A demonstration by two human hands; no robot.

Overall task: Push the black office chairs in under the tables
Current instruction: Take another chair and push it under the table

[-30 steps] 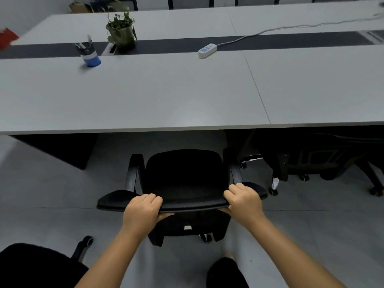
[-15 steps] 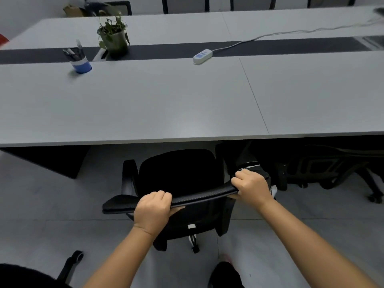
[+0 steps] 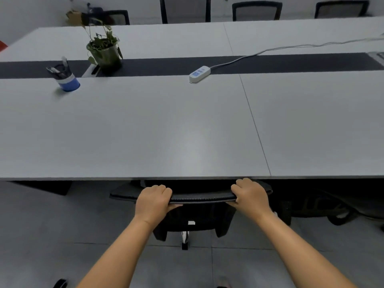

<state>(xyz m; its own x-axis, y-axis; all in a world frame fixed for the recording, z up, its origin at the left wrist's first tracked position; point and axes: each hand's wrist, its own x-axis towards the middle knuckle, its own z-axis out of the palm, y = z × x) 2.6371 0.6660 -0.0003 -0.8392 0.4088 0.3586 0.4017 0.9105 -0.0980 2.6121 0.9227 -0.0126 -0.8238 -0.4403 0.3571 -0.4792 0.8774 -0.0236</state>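
Directly ahead of you and just below the near edge of the table (image 3: 187, 142), the black office chair (image 3: 199, 198) stands with the top of its backrest almost level with that edge. Its seat is hidden under the tabletop; only the curved top rail, the back panel and a bit of the base with one caster show on your side. You grip the rail with both hands. Your left hand (image 3: 153, 201) has its fingers curled over the top, a little left of centre, thumb tucked beneath. Your right hand (image 3: 250, 195) wraps the rail nearer its right end, and its knuckles sit very close to the table edge.

The rail's long axis runs left to right, nearly parallel to the table edge, with the right end a touch further forward. So your right hand is the nearer one to the table, and the left end of the rail lies slightly further out. Any remaining travel is straight away from you, square to that edge.

By my reading, this chair is nearly home, and the last bit of push calls for a little more from your left so the back sits square. Mind your right knuckles: they could catch against the table edge if the rail slides under. Another black chair (image 3: 324, 204) is tucked under the table to your right, just beside this one.
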